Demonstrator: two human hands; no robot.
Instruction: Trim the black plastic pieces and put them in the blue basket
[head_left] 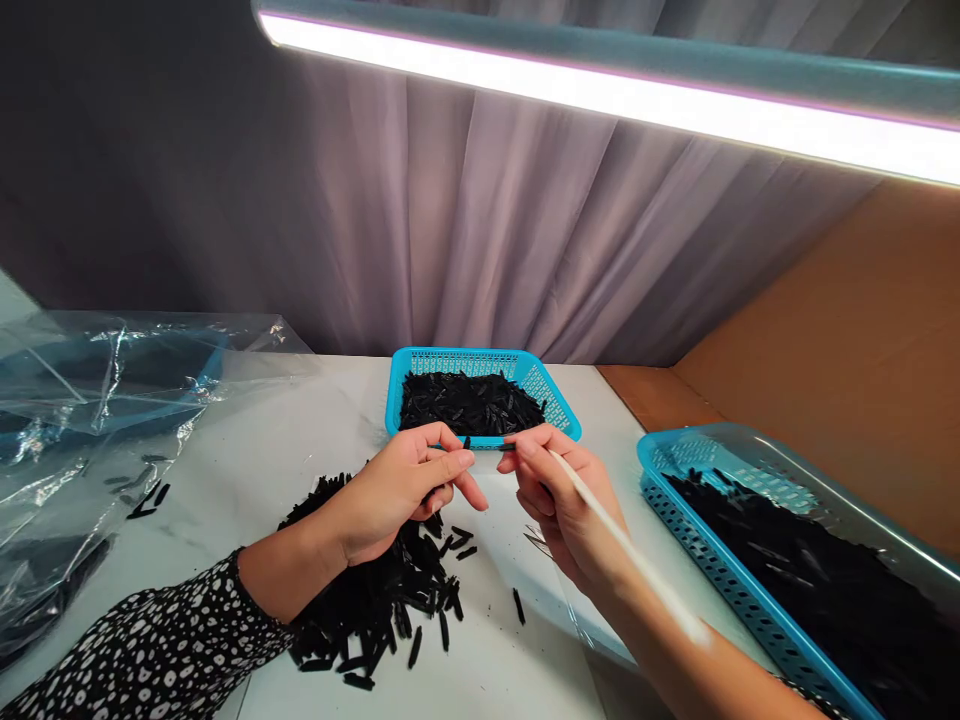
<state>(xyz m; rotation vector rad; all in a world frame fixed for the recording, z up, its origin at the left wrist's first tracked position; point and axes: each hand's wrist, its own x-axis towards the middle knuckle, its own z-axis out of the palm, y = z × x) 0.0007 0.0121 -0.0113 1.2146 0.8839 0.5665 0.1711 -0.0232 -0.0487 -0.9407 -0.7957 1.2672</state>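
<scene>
Partly protruding, black piece (467, 443), pinched in left hand (412, 482)

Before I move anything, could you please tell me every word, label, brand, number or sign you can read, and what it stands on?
There are none: I can read no text anywhere.
White stick in the right hand: no readable marking.
Blue baskets and plastic bag: no label visible.
Sleeve: spots only, no letters.

The basket (465, 362) at 12 o'clock is perforated plastic; the bag (112, 400) at 9 o'clock is glossy, clear plastic. Black pieces (405, 590) look mostly matt, the desk (517, 660) smooth.
</scene>
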